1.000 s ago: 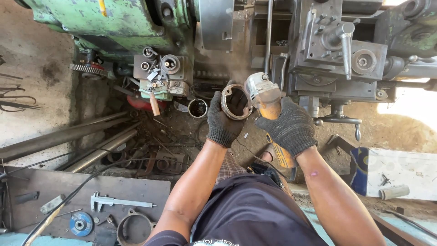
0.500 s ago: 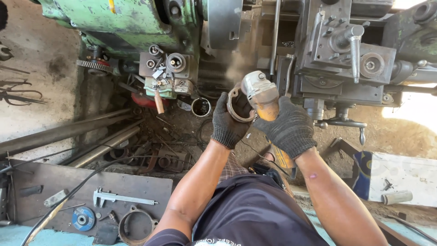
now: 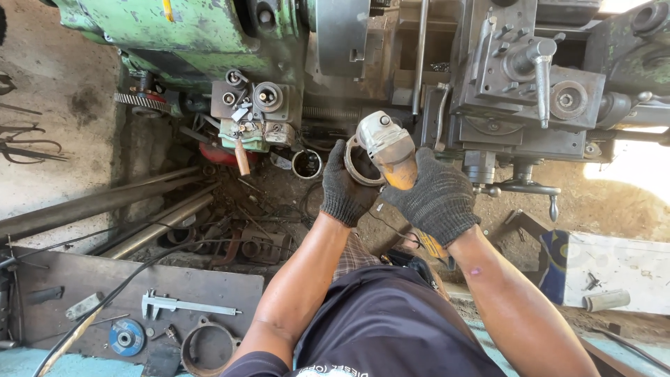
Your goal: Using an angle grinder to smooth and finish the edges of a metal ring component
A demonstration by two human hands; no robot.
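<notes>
In front of the green lathe (image 3: pixel 209 35), the gloved left hand (image 3: pixel 344 190) is curled around a metal ring (image 3: pixel 363 164), pinching its rim, while the gloved right hand (image 3: pixel 436 199) is clamped around the body of a yellow angle grinder (image 3: pixel 388 150) whose head sits against the ring. Done well, I judge, this needs a firm hold on the ring, light wheel pressure, and fingers kept off the contact edge.

A metalworking machine shop: a worn green lathe (image 3: pixel 209 35) with its grey carriage (image 3: pixel 523 91), steel bars (image 3: pixel 105 202) on the dirt floor (image 3: pixel 42 139), and a vernier caliper (image 3: pixel 185 305) beside a grinding disc (image 3: pixel 125 338) on the bench (image 3: pixel 84 279).
</notes>
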